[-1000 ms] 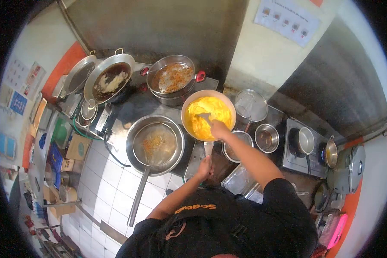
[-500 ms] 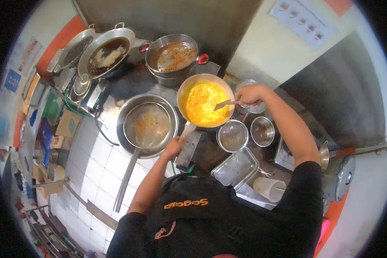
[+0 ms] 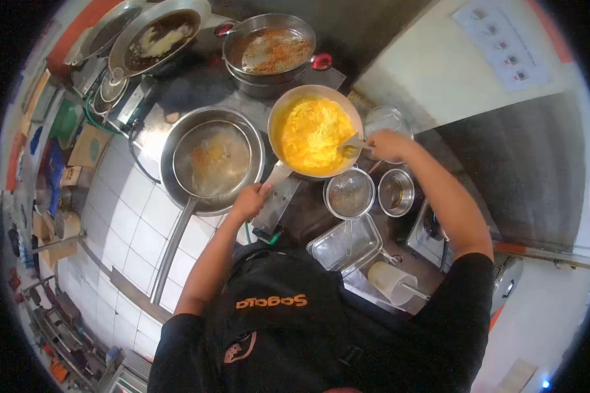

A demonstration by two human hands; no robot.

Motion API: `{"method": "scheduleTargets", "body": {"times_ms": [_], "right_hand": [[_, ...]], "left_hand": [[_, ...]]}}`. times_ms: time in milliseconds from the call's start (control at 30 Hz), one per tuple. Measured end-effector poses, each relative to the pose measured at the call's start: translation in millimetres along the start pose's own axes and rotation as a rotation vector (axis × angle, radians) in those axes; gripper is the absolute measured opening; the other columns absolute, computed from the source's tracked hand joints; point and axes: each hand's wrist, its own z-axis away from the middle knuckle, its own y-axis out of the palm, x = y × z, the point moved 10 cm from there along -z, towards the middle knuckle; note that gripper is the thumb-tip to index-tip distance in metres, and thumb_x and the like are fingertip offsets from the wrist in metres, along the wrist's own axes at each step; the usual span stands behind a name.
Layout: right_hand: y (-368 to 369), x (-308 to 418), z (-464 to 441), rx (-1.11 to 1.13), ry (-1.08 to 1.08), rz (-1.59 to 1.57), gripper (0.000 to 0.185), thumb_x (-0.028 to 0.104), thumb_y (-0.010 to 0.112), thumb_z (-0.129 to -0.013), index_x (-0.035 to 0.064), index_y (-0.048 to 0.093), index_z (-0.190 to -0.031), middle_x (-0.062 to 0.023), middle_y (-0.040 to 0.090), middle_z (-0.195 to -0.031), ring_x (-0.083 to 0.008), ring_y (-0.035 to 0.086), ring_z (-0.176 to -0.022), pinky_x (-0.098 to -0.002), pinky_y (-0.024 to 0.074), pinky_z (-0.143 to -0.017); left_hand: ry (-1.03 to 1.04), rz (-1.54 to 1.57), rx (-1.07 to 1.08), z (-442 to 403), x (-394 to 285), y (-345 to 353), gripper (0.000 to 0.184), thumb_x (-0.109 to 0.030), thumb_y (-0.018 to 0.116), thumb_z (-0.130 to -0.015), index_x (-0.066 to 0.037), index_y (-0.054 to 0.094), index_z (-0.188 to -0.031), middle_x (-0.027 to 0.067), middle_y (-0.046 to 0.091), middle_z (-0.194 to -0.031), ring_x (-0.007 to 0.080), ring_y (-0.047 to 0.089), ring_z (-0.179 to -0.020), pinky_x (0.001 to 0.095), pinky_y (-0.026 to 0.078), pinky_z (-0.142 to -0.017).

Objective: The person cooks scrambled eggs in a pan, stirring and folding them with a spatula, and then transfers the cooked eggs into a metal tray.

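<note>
My left hand is wrapped round the pale handle of a frying pan. Soft yellow scrambled egg fills much of the pan. With my right hand I grip a spatula, whose blade rests at the right edge of the egg, inside the rim. To the left of the pan is a large long-handled strainer over a wide metal bowl. A small sieve and a small metal pot stand below and right of the pan.
At the back are a red-handled pot with a strainer holding brown bits and a wok of dark oil. A metal tray and a whitish plastic jug lie near my body. A wall borders the right.
The spatula has moved from the middle of the egg to its right edge, and its blade has turned. The egg looks more bunched. My head view has shifted; my left hand still holds the pan.
</note>
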Motion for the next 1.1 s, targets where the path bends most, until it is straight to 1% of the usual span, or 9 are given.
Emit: {"method": "scheduleTargets", "body": {"times_ms": [133,233,333,433,467,600,767,1000,1100], "right_hand": [[-57,24,41,0.175,0.021,-0.078,0.035,0.012,0.063,-0.076,0.0118,0.065,-0.111,-0.0133,0.066,-0.088,-0.0240,0.064,-0.067,-0.0375,0.0514,-0.056],[-72,22,34,0.303,0.045,-0.031,0.036,0.012,0.066,-0.075,0.0127,0.065,-0.111,-0.0118,0.065,-0.085,-0.0197,0.061,-0.059,-0.0334,0.0506,-0.046],[-83,5,-3,0.284,-0.011,0.049,0.040,0.009,0.068,-0.073,0.0137,0.065,-0.112,-0.0125,0.064,-0.081,-0.0190,0.060,-0.056,-0.0339,0.0504,-0.046],[-84,-9,-42,0.396,0.018,0.142,0.043,0.006,0.069,-0.071,0.0142,0.065,-0.113,-0.0125,0.064,-0.076,-0.0186,0.058,-0.051,-0.0333,0.0480,-0.044],[-84,-3,-51,0.429,-0.069,0.243,0.046,0.004,0.069,-0.069,0.0159,0.065,-0.114,-0.0112,0.061,-0.068,-0.0176,0.055,-0.047,-0.0324,0.0468,-0.043],[-81,-19,-78,0.586,0.043,0.201,0.049,0.002,0.067,-0.072,0.0177,0.063,-0.117,-0.0067,0.052,-0.055,-0.0147,0.048,-0.043,-0.0308,0.0414,-0.040],[-66,-36,-92,0.744,0.100,0.049,0.046,0.000,0.066,-0.073,0.0133,0.063,-0.117,-0.0048,0.051,-0.054,-0.0125,0.044,-0.042,-0.0293,0.0373,-0.039],[-20,-51,-100,0.904,0.064,-0.286,0.046,-0.005,0.063,-0.074,0.0113,0.063,-0.118,-0.0027,0.051,-0.056,-0.0096,0.043,-0.044,-0.0280,0.0344,-0.038],[-3,-45,-103,0.929,-0.043,-0.334,0.042,-0.001,0.062,-0.076,0.0095,0.062,-0.117,-0.0048,0.055,-0.059,-0.0109,0.043,-0.040,-0.0272,0.0347,-0.035]], "left_hand": [[-0.021,-0.025,0.000,3,-6,-3,0.052,-0.047,0.046,-0.091,0.001,0.058,-0.079,0.0139,0.058,-0.062,0.0262,0.059,-0.053,0.0395,0.046,-0.054],[-0.089,-0.109,-0.008,6,-6,-6,0.052,-0.048,0.045,-0.091,0.001,0.061,-0.082,0.0200,0.062,-0.070,0.0364,0.062,-0.069,0.0457,0.047,-0.066],[-0.085,-0.245,-0.136,12,-19,-15,0.052,-0.048,0.044,-0.091,0.000,0.062,-0.083,0.0240,0.063,-0.078,0.0428,0.060,-0.082,0.0499,0.045,-0.074],[-0.155,-0.344,-0.179,17,-31,-20,0.050,-0.048,0.045,-0.090,-0.001,0.062,-0.082,0.0246,0.062,-0.080,0.0429,0.060,-0.080,0.0501,0.045,-0.073],[-0.145,-0.342,-0.199,17,-30,-19,0.048,-0.046,0.046,-0.090,-0.001,0.061,-0.082,0.0243,0.062,-0.079,0.0430,0.060,-0.080,0.0499,0.045,-0.072],[-0.190,-0.277,-0.175,14,-25,-16,0.045,-0.044,0.049,-0.089,-0.001,0.060,-0.080,0.0231,0.062,-0.075,0.0423,0.060,-0.077,0.0500,0.045,-0.069],[-0.195,-0.307,-0.172,10,-21,-17,0.047,-0.044,0.048,-0.091,0.000,0.060,-0.081,0.0178,0.063,-0.068,0.0379,0.062,-0.070,0.0468,0.047,-0.064],[-0.210,-0.305,-0.172,8,-23,-18,0.043,-0.042,0.051,-0.090,-0.001,0.060,-0.080,0.0214,0.061,-0.070,0.0417,0.060,-0.070,0.0475,0.046,-0.061],[-0.205,-0.292,-0.172,8,-24,-19,0.042,-0.041,0.052,-0.089,-0.001,0.058,-0.078,0.0220,0.060,-0.069,0.0425,0.058,-0.069,0.0484,0.045,-0.060]]}}
